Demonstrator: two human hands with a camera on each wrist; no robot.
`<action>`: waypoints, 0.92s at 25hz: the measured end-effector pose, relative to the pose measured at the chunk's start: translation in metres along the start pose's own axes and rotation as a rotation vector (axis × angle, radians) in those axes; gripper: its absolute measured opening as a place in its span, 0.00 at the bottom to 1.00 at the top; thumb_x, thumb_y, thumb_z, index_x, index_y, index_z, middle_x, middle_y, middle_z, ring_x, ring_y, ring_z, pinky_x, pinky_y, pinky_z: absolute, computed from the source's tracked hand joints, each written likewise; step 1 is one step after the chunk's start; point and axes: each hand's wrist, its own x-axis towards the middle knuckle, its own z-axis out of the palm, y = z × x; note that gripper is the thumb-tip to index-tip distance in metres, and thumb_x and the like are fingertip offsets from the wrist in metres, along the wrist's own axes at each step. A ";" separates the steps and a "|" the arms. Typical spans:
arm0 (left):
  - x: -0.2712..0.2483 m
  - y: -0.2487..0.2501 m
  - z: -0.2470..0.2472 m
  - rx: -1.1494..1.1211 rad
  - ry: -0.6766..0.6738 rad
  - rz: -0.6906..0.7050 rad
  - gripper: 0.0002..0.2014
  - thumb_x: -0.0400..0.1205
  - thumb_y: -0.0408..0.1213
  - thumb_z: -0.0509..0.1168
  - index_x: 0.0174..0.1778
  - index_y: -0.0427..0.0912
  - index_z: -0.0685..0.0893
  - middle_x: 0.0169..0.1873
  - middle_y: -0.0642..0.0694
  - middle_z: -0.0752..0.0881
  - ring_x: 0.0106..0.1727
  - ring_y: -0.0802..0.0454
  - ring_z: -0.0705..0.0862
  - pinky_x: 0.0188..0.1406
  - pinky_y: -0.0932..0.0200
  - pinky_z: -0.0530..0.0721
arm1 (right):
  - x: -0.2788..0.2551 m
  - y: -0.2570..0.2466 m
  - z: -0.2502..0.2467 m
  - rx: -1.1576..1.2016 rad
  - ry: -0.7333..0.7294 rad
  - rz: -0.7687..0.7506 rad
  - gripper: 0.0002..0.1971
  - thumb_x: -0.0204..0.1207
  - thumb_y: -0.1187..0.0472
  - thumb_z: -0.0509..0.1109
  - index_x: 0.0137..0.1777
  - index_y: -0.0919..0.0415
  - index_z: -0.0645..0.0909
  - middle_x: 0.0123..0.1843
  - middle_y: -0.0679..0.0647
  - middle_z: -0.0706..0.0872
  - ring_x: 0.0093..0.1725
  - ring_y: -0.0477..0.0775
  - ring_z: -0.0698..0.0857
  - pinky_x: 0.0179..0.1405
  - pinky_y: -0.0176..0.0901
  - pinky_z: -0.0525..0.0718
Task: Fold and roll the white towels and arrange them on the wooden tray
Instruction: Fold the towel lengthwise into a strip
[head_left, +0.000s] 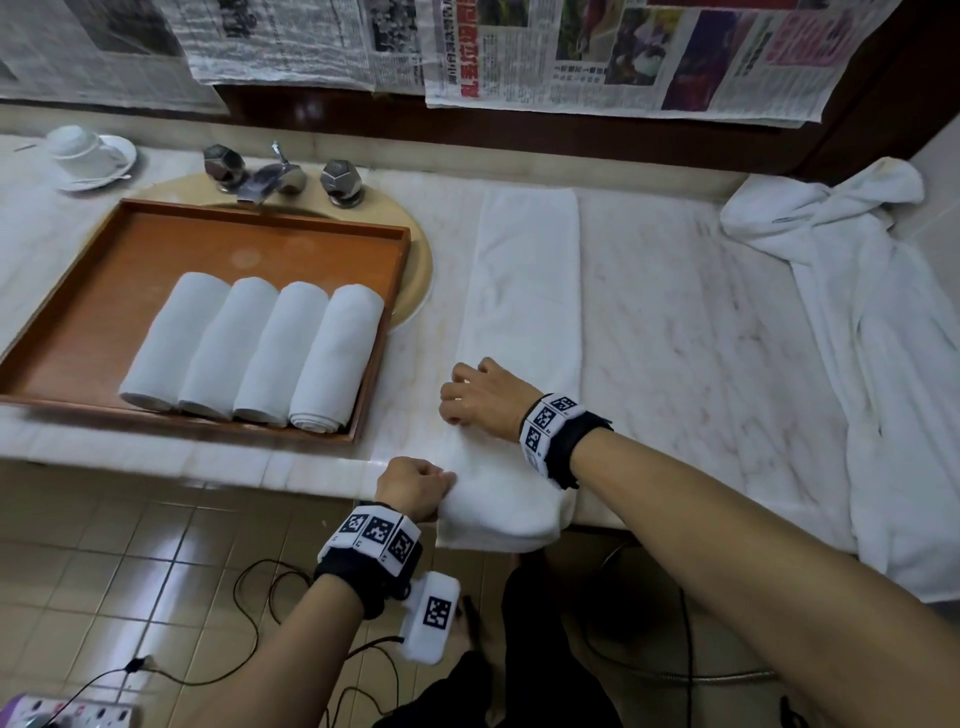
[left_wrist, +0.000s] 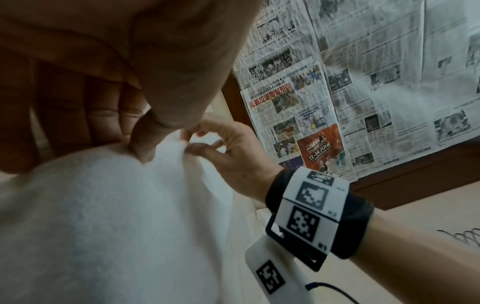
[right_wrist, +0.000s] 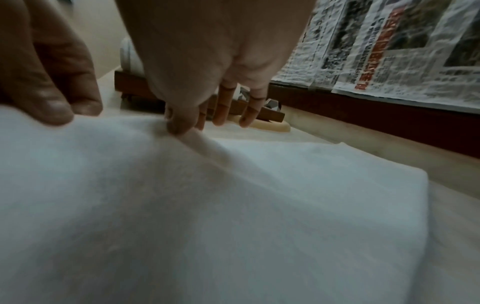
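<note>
A long folded white towel (head_left: 524, 291) lies on the marble counter, and its near end hangs over the front edge. My left hand (head_left: 415, 491) grips that near end at the counter's edge, thumb pressed into the cloth (left_wrist: 103, 226). My right hand (head_left: 475, 397) sits a little farther along the towel's left edge, with fingers curled and pinching it (right_wrist: 182, 125). Its pinch also shows in the left wrist view (left_wrist: 221, 148). To the left, the wooden tray (head_left: 156, 244) holds several rolled white towels (head_left: 254, 348) side by side.
The tray rests over a round sink (head_left: 421, 260) below a chrome faucet (head_left: 275, 176). A cup on a saucer (head_left: 85, 153) stands at the far left. A crumpled white cloth (head_left: 857, 312) drapes the counter's right end. Newspapers (head_left: 623, 52) cover the wall. Cables and a power strip (head_left: 67, 714) lie on the floor.
</note>
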 end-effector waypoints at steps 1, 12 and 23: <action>0.003 -0.002 0.000 0.014 0.005 0.014 0.12 0.75 0.38 0.73 0.27 0.39 0.85 0.32 0.40 0.88 0.42 0.38 0.90 0.45 0.43 0.91 | 0.001 0.000 -0.003 -0.008 0.008 0.003 0.16 0.79 0.73 0.57 0.59 0.55 0.77 0.61 0.51 0.80 0.66 0.58 0.71 0.56 0.54 0.68; -0.014 0.008 0.001 0.214 0.145 0.321 0.15 0.75 0.42 0.73 0.52 0.53 0.75 0.37 0.51 0.86 0.44 0.51 0.85 0.45 0.53 0.84 | 0.015 0.010 0.003 -0.183 -0.083 0.130 0.15 0.82 0.67 0.60 0.64 0.52 0.79 0.68 0.53 0.73 0.72 0.59 0.67 0.68 0.64 0.66; 0.003 0.009 0.003 0.201 0.243 0.273 0.14 0.75 0.43 0.71 0.50 0.52 0.73 0.34 0.53 0.85 0.40 0.51 0.85 0.44 0.49 0.85 | 0.026 0.021 0.004 -0.023 -0.048 0.152 0.20 0.80 0.73 0.58 0.67 0.54 0.75 0.75 0.54 0.69 0.82 0.57 0.57 0.75 0.74 0.53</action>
